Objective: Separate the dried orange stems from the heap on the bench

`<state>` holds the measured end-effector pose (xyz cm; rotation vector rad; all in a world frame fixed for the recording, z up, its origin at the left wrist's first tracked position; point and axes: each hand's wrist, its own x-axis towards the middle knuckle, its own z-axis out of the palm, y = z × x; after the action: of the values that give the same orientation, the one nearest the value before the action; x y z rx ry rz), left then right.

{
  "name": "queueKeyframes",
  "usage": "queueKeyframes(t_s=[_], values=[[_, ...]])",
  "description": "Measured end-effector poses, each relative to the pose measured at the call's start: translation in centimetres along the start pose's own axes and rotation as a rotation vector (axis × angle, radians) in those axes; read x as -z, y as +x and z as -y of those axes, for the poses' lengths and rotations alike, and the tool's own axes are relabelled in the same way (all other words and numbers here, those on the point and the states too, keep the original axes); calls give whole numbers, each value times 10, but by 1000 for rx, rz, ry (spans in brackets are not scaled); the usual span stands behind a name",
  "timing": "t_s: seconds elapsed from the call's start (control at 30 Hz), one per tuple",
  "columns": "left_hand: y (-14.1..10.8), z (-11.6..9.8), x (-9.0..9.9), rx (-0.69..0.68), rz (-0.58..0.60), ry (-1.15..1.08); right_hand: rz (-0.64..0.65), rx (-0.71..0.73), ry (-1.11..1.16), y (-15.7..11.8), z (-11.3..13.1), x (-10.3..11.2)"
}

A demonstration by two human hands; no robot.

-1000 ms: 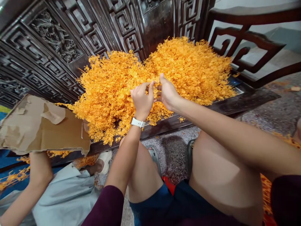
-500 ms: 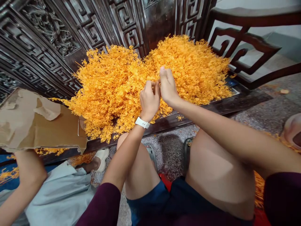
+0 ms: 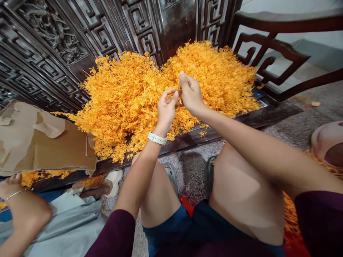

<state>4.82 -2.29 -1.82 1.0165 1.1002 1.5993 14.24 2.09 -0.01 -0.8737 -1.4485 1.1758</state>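
Left hand [image 3: 167, 109] and right hand [image 3: 192, 95] pinch a thin orange strand [image 3: 179, 86], seemingly mid-work. An orange heap [image 3: 123, 103] crowds the table [image 3: 184, 143] — finished or waiting, I can't tell.

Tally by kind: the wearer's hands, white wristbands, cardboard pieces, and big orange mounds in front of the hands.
Wearer's hands: 2 (left hand, right hand)
White wristband: 1
Cardboard piece: 1
Orange mounds: 2 (left mound, right mound, joined at the middle)
Total: 6
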Motion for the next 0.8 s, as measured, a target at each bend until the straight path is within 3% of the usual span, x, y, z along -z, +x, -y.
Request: queueKeyframes(t_s=[0.1,0.3,0.63,0.8], values=[[-1,-4,1,35,28,-46,27,19,42,7,-7,1],[-10,-16,-4,233,112,-264,-67,17,132,10,-15,0],[-5,-13,0,261,97,-378,-22,-116,285,4,2,-6],[-6,-17,1,245,176,-447,6,-113,293,2,6,-4]])
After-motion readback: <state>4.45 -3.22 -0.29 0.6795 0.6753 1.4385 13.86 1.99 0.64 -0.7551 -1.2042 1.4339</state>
